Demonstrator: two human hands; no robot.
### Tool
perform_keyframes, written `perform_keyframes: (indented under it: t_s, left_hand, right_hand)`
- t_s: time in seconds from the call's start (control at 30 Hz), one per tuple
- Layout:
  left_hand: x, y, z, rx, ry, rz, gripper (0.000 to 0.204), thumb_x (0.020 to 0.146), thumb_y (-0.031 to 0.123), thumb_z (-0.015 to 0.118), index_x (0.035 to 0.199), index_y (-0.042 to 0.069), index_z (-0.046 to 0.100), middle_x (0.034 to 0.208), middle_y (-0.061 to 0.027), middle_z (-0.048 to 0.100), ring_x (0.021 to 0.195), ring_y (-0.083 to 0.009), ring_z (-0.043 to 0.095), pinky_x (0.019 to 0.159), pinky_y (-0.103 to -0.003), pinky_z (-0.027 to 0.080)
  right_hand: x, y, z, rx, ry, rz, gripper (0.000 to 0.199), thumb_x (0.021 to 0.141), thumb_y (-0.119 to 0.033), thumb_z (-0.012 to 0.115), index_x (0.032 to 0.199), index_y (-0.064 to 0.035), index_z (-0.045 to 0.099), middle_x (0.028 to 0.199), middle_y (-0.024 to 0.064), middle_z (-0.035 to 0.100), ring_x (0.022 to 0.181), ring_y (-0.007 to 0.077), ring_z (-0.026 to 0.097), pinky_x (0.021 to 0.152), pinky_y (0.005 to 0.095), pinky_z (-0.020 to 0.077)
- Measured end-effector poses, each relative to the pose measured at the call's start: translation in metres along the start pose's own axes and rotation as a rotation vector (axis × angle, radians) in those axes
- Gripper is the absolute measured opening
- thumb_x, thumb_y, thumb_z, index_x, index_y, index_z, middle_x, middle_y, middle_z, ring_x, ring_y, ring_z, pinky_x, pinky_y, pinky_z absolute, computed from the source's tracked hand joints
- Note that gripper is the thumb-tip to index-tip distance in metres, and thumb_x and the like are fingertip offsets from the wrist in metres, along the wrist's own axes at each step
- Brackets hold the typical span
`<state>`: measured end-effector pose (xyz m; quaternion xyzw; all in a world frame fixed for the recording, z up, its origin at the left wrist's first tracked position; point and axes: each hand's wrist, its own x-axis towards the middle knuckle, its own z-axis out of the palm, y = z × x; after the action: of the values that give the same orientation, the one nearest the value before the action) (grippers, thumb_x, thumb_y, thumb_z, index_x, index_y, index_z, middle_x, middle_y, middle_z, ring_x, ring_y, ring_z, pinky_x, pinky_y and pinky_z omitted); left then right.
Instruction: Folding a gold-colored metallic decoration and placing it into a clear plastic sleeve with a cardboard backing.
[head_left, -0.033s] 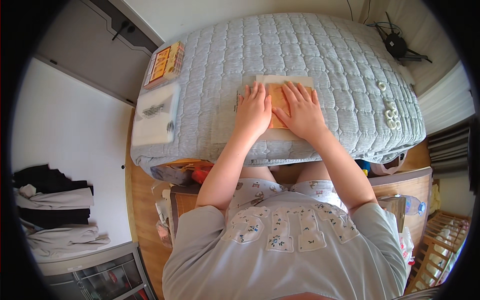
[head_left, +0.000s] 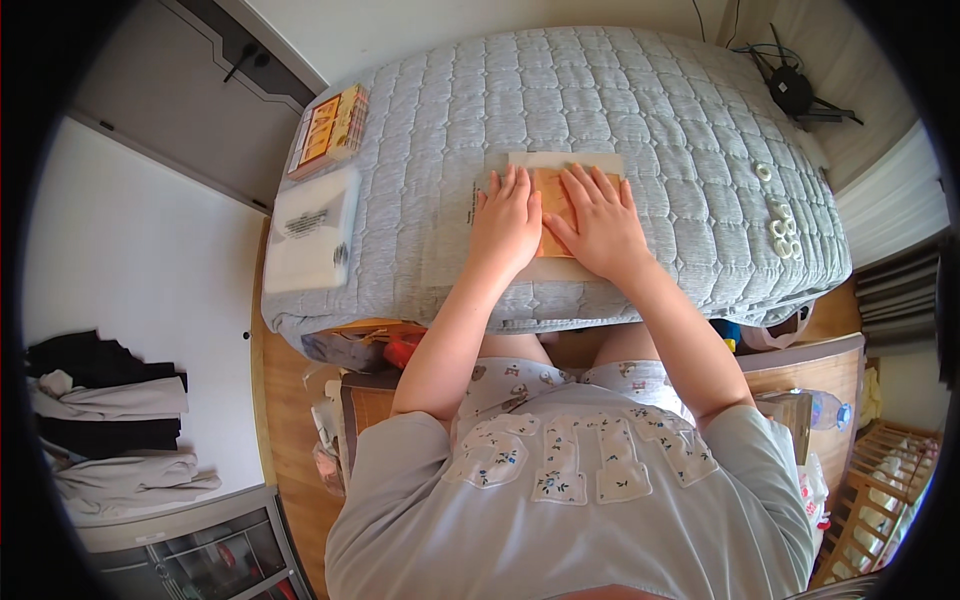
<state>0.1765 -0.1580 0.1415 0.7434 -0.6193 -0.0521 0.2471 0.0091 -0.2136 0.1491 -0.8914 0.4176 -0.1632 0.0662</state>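
Both hands lay flat, fingers spread and palms down, side by side on a tan sheet (head_left: pixel 553 205) resting on a larger cream sheet (head_left: pixel 565 163). The left hand (head_left: pixel 506 225) pressed the tan sheet's left part; the right hand (head_left: pixel 598 220) covered its right part. Neither hand gripped anything. The sheets lay on a grey quilted surface (head_left: pixel 650 110). Well to the left of the left hand sat a white packet (head_left: pixel 310 230) and, beyond it, an orange box (head_left: pixel 328 130). To the right of the right hand lay small white rings (head_left: pixel 780 228).
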Motion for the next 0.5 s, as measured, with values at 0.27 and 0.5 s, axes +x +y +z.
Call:
perform_keyframes:
  t_s: [0.27,0.5]
  left_hand:
    - [0.0,-0.003,-0.001,0.078,-0.019,0.014,0.056,0.107,0.033,0.042,0.152,-0.001,0.042,0.159,-0.0206,0.041,0.15,-0.0441,0.03,0.121,-0.057,0.026]
    - [-0.001,-0.002,-0.007,0.051,-0.059,0.02,0.06,0.105,0.039,0.047,0.153,0.004,0.041,0.161,-0.019,0.037,0.151,-0.0436,0.03,0.123,-0.056,0.025]
  right_hand:
    - [0.01,-0.027,0.004,0.185,-0.036,0.043,0.085,0.1,-0.069,0.035,0.161,-0.0086,0.03,0.164,0.0137,0.035,0.154,0.0342,0.025,0.126,0.0563,0.0119]
    - [0.021,-0.047,0.009,0.397,-0.097,0.045,0.094,0.099,-0.073,0.034,0.165,-0.0107,0.01,0.166,0.0189,0.027,0.157,0.0348,0.018,0.126,0.0551,0.0056]
